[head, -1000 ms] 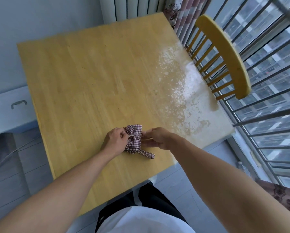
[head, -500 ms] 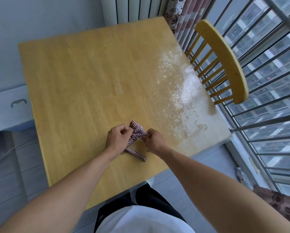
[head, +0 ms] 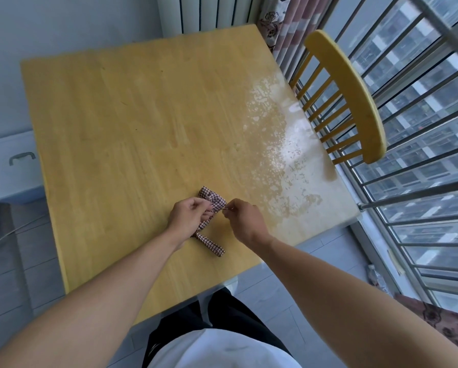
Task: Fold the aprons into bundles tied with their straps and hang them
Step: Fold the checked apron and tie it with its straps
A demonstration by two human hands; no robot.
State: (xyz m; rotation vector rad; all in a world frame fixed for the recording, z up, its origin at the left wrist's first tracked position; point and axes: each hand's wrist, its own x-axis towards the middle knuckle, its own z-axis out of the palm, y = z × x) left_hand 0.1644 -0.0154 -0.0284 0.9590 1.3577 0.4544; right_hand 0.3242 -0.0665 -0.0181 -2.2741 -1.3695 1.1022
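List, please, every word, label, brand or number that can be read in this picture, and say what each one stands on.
None: no readable text shows anywhere.
The checked apron bundle held by the left hand and right hand bears only a pattern.
The wooden table, the yellow chair and the flowered curtain carry no lettering.

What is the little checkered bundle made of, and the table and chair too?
The apron bundle looks like soft woven cloth: a small red-and-white check that creases and folds. The table seems to be varnished pale wood, with grain lines and joined planks, its finish worn patchy near the window. The chair looks like yellow-painted wood with thin spindles.
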